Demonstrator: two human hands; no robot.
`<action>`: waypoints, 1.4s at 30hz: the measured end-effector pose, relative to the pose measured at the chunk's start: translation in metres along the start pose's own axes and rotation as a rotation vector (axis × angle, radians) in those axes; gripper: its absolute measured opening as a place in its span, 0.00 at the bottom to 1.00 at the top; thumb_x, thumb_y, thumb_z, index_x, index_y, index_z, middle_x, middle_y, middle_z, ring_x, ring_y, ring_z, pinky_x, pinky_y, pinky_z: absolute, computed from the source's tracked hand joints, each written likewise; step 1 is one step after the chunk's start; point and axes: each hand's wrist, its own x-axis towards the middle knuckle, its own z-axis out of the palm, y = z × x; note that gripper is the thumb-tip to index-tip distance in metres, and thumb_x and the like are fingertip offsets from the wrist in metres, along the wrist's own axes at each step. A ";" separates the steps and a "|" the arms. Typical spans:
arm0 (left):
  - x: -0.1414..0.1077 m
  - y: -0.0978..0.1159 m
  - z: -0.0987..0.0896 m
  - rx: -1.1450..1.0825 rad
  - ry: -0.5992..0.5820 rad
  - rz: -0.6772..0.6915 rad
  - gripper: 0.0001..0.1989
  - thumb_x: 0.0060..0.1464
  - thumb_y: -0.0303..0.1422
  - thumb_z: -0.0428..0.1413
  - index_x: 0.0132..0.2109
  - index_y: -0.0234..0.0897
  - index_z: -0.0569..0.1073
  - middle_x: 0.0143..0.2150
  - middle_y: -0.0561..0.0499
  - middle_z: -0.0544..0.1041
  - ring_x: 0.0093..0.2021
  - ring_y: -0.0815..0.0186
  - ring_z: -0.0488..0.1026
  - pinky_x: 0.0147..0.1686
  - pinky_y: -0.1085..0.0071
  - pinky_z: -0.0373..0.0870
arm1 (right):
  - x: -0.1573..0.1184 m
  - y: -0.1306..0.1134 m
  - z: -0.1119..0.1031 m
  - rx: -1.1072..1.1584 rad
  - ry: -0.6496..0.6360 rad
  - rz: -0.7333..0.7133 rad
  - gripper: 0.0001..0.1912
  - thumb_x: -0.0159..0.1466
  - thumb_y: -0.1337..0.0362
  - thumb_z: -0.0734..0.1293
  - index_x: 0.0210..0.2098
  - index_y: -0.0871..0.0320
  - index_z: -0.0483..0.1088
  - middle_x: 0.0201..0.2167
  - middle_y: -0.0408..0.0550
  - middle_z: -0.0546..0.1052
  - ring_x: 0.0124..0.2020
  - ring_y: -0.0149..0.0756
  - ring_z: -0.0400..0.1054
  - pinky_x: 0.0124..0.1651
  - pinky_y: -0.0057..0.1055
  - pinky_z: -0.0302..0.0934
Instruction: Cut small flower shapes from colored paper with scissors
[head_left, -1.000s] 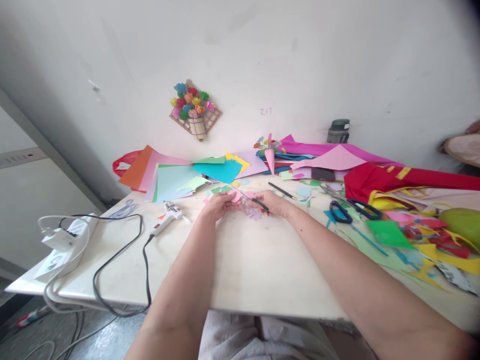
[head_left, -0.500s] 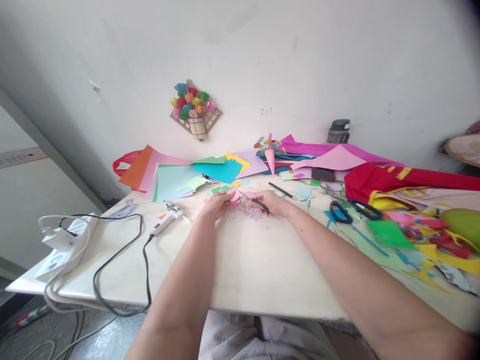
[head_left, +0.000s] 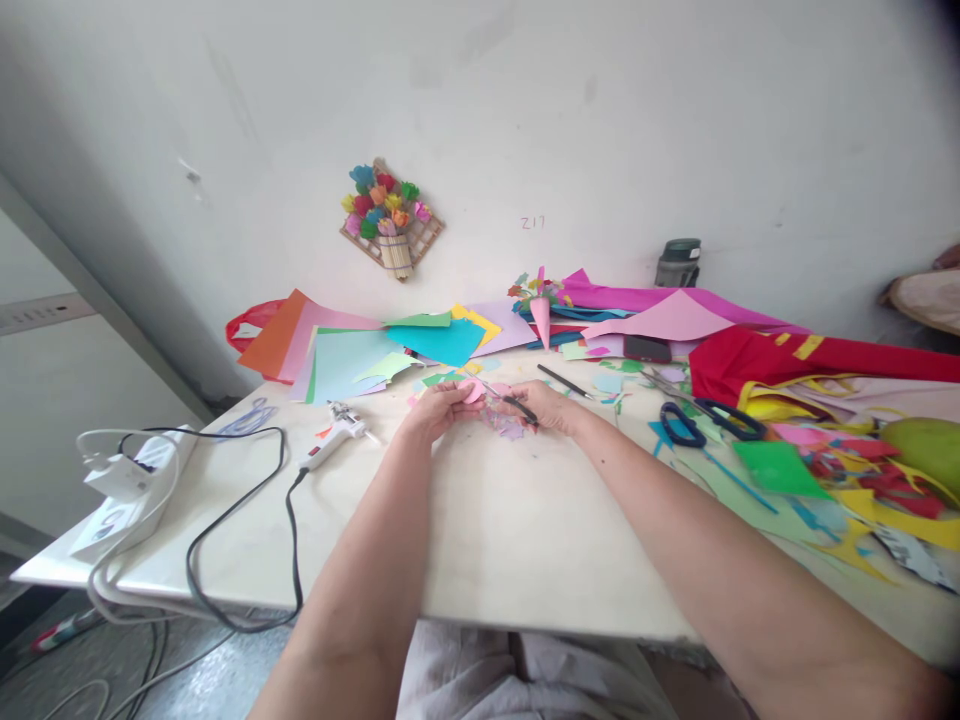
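Observation:
Between the fingertips of my left hand (head_left: 441, 408) is a small piece of pink paper (head_left: 473, 391). My right hand (head_left: 546, 406) is closed around the dark handles of small scissors (head_left: 519, 408), whose blades point left toward the pink paper. Whether the blades touch the paper is too small to tell. Below and between the hands lie pale purple and pink paper scraps (head_left: 511, 430). A black pen (head_left: 564, 381) lies just beyond my right hand.
At left are a white glue gun (head_left: 334, 440), its black cord and a power strip (head_left: 135, 500). Coloured paper sheets (head_left: 352, 360) line the back beside a pink paper cone with flowers (head_left: 541, 315). Larger blue-handled scissors (head_left: 705, 418) and scraps (head_left: 780, 467) lie at right.
The pink paper in my left hand has turned and shifted slightly toward the scissors. Both arms stay almost in place.

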 end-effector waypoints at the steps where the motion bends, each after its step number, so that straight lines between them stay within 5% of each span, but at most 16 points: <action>1: 0.000 0.000 0.000 -0.001 0.002 0.001 0.02 0.54 0.25 0.59 0.33 0.31 0.74 0.30 0.46 0.79 0.26 0.67 0.77 0.32 0.71 0.77 | 0.000 0.000 0.000 0.000 -0.004 -0.010 0.22 0.50 0.48 0.74 0.23 0.60 0.65 0.12 0.36 0.63 0.11 0.22 0.54 0.13 0.23 0.50; 12: 0.002 -0.002 -0.006 0.008 -0.030 0.055 0.07 0.50 0.30 0.63 0.33 0.30 0.74 0.30 0.46 0.78 0.28 0.67 0.76 0.33 0.71 0.76 | 0.000 0.001 0.000 0.004 -0.033 -0.035 0.21 0.51 0.49 0.73 0.27 0.63 0.70 0.12 0.34 0.62 0.11 0.22 0.53 0.14 0.23 0.49; 22: -0.003 0.002 -0.008 0.144 -0.090 0.123 0.18 0.38 0.39 0.69 0.25 0.33 0.70 0.23 0.54 0.71 0.19 0.75 0.66 0.22 0.78 0.65 | -0.005 -0.004 -0.006 0.015 -0.072 0.029 0.19 0.53 0.50 0.72 0.26 0.60 0.66 0.13 0.37 0.65 0.11 0.23 0.55 0.14 0.23 0.47; 42: -0.006 0.002 -0.003 0.108 -0.166 0.110 0.14 0.41 0.36 0.68 0.30 0.30 0.75 0.29 0.47 0.77 0.29 0.65 0.75 0.38 0.65 0.74 | -0.008 -0.011 -0.006 -0.088 -0.083 -0.010 0.24 0.50 0.46 0.72 0.24 0.60 0.64 0.13 0.37 0.64 0.12 0.23 0.56 0.16 0.24 0.48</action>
